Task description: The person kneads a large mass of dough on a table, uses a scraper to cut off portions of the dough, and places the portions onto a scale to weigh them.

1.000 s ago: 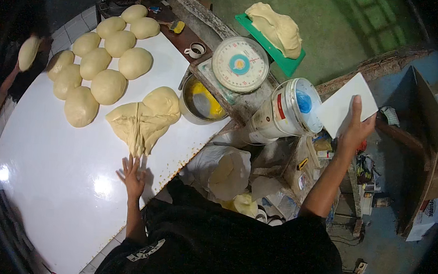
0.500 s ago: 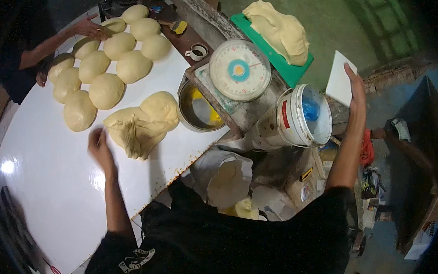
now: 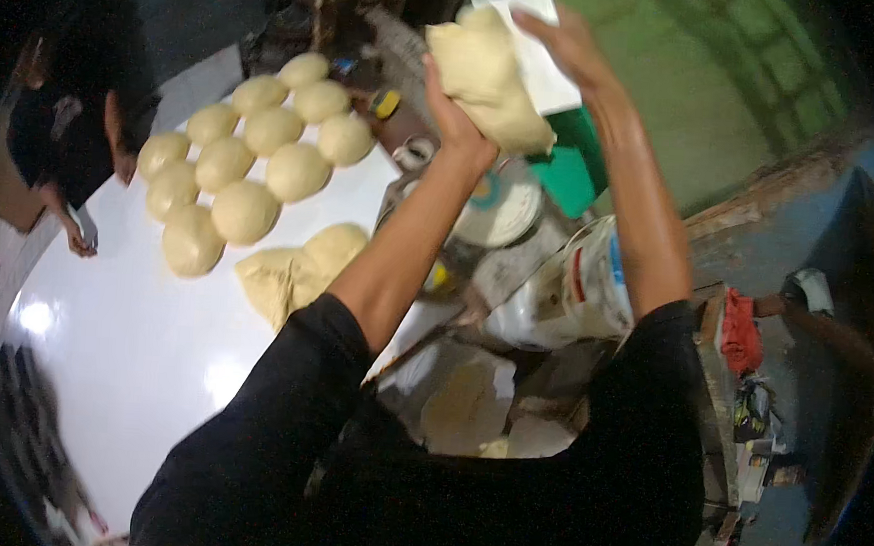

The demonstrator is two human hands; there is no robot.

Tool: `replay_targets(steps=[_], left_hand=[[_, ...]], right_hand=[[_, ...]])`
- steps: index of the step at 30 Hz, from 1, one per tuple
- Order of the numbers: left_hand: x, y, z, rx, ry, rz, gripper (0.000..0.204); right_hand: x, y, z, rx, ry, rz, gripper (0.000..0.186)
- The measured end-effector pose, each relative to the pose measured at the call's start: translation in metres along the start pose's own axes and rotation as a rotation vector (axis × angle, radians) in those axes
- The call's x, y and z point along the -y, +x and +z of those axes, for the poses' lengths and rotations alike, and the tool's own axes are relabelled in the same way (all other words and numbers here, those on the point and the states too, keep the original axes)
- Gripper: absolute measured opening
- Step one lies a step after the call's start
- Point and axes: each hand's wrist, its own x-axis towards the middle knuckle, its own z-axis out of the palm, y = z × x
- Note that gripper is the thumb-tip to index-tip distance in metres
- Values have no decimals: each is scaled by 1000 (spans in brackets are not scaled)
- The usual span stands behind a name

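My left hand point(image 3: 454, 122) grips a large pale-yellow lump of dough point(image 3: 489, 81) from its near left side. My right hand point(image 3: 573, 59) holds a flat white rectangular dough scraper point(image 3: 531, 41) against the dough's far right side, thumb on its upper face. Beneath and to the right shows part of a green scale tray point(image 3: 568, 181). The round white dial of the scale point(image 3: 501, 212) is partly covered by my left forearm. On the table, a loose folded piece of dough point(image 3: 277, 278) lies partly hidden behind my left arm.
Several smooth dough balls point(image 3: 246, 211) sit in rows on the white table point(image 3: 113, 333). At the far left a person in dark clothing point(image 3: 65, 140) stands beside it. A white bucket point(image 3: 555, 300) stands below the scale. A cup point(image 3: 414, 152) and a yellow-headed brush point(image 3: 384, 103) lie beyond the table.
My left hand has moved from beside the table dough up to the lump on the green tray. The scraper has swung left against that lump. The other person's hand has left the dough balls.
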Motion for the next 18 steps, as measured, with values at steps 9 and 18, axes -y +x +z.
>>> replay_targets(steps=[9,18], left_hand=[[-89,-19,-48,-94,-159,-47,60],[-436,-103,15,-55,1475,536,47]], right_hand=[[144,-67,46,-306,208,-375,42],[85,-231,65,-827,301,137,47]])
